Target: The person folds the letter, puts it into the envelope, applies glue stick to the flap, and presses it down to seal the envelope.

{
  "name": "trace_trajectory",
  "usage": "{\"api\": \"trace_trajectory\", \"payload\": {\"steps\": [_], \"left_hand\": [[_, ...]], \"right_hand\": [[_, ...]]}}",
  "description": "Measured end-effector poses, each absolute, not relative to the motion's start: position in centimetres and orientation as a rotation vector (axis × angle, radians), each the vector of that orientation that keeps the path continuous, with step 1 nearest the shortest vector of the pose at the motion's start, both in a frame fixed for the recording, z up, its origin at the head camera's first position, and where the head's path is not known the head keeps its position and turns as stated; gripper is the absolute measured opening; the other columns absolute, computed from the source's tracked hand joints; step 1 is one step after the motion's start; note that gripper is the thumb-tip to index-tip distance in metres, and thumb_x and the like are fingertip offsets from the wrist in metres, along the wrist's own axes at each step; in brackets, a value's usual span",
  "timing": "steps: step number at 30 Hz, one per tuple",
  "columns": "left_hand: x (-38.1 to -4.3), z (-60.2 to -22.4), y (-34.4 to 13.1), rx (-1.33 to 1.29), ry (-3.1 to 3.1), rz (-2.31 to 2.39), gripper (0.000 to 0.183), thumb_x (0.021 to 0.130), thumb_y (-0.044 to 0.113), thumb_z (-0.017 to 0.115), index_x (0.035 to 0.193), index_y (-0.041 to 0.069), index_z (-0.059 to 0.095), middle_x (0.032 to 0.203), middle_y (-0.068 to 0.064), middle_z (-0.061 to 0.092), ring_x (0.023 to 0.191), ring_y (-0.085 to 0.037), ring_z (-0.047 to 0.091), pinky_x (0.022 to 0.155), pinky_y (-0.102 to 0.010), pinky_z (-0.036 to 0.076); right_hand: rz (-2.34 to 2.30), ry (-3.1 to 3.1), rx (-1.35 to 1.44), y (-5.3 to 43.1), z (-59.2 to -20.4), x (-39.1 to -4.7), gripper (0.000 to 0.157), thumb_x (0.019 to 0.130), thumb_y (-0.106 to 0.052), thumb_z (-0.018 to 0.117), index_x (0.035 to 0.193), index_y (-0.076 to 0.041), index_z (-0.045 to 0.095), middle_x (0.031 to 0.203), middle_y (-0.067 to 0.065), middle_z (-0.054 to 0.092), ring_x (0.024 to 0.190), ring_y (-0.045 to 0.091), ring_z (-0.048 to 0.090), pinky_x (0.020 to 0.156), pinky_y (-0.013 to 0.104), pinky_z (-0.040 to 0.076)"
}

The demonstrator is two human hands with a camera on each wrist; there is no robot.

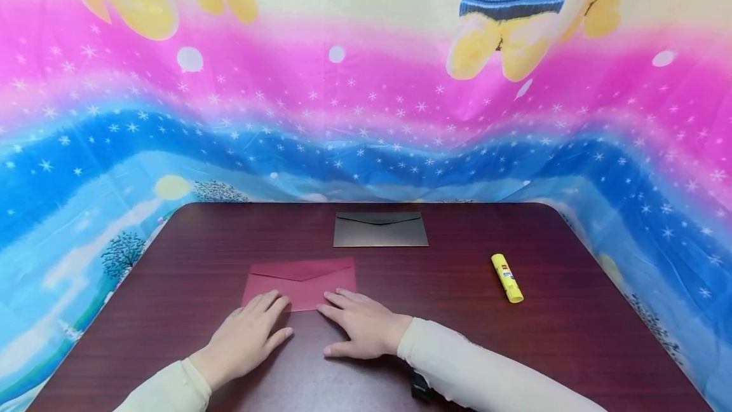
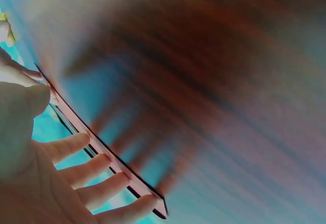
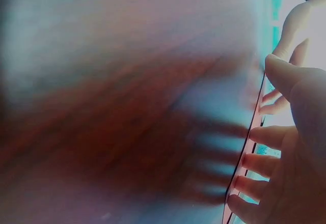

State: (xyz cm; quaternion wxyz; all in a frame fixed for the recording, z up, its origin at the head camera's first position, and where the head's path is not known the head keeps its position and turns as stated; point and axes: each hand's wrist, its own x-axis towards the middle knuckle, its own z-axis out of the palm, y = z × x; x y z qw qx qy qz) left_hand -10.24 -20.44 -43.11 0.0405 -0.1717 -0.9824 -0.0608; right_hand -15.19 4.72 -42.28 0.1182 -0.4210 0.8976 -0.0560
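A red envelope (image 1: 303, 285) lies flat on the dark wooden table, its pointed flap along the far side. On its near left corner rest the fingertips of my left hand (image 1: 246, 336), palm down with the fingers straight. My right hand (image 1: 366, 326) touches the near right corner in the same way, thumb stretched toward the left. In the left wrist view the spread fingers of the left hand (image 2: 86, 178) meet the envelope's edge (image 2: 122, 165). The right wrist view has the right hand (image 3: 275, 168) with its fingertips along the opposite part of that edge.
A grey envelope (image 1: 380, 231) lies near the table's far edge. To the right is a yellow glue stick (image 1: 507, 278). The table (image 1: 434, 285) is glossy reddish brown, and a colourful printed curtain (image 1: 354, 113) hangs behind and beside it.
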Motion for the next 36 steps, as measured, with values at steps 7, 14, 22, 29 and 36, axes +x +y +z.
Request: {"api": "trace_trajectory", "payload": {"steps": [7,14,22,29,36], "left_hand": [[-11.2,-43.2,-21.5,-0.46,-3.021,-0.226,0.052,0.096,0.04,0.067,0.136,0.008,0.058,0.139,-0.017,0.059,0.13,-0.036,0.058,0.094,-0.059,0.053],[-12.1,-43.1,-22.3,-0.46,-3.044,-0.237,0.055,0.096,0.04,0.067,0.138,0.006,0.056,0.141,-0.019,0.058,0.131,-0.038,0.057,0.095,-0.058,0.053],[-12.8,-43.3,-23.0,-0.434,-3.031,-0.227,0.054,0.095,0.04,0.068,0.136,0.006,0.056,0.139,-0.019,0.059,0.128,-0.037,0.058,0.092,-0.06,0.053],[-13.2,-43.2,-23.4,-0.399,-3.042,-0.246,0.054,0.094,0.04,0.069,0.133,0.005,0.057,0.134,-0.018,0.059,0.122,-0.036,0.061,0.087,-0.059,0.055],[-14.0,-43.1,-24.0,-0.377,-3.047,-0.251,0.05,0.095,0.039,0.068,0.129,0.005,0.057,0.128,-0.016,0.06,0.115,-0.034,0.063,0.083,-0.055,0.056]], "right_hand": [[-0.259,2.585,-1.184,3.5,-42.0,-16.3,0.079,0.097,-0.058,0.056,0.157,-0.011,0.036,0.165,0.005,0.033,0.155,0.025,0.028,0.126,0.037,0.026],[-0.242,2.609,-1.152,3.0,-42.0,-17.3,0.075,0.097,-0.059,0.056,0.156,-0.016,0.04,0.165,0.004,0.034,0.155,0.022,0.03,0.125,0.037,0.029],[-0.196,2.626,-1.171,2.3,-42.3,-17.5,0.075,0.096,-0.059,0.057,0.156,-0.017,0.039,0.165,0.004,0.033,0.155,0.02,0.029,0.126,0.033,0.027],[-0.134,2.629,-1.183,1.3,-42.2,-17.3,0.078,0.096,-0.059,0.057,0.157,-0.015,0.037,0.166,0.005,0.032,0.155,0.02,0.029,0.125,0.031,0.027],[-0.116,2.627,-1.157,0.3,-42.2,-17.6,0.08,0.095,-0.06,0.059,0.158,-0.016,0.035,0.167,0.003,0.029,0.156,0.02,0.027,0.125,0.03,0.027]]}}
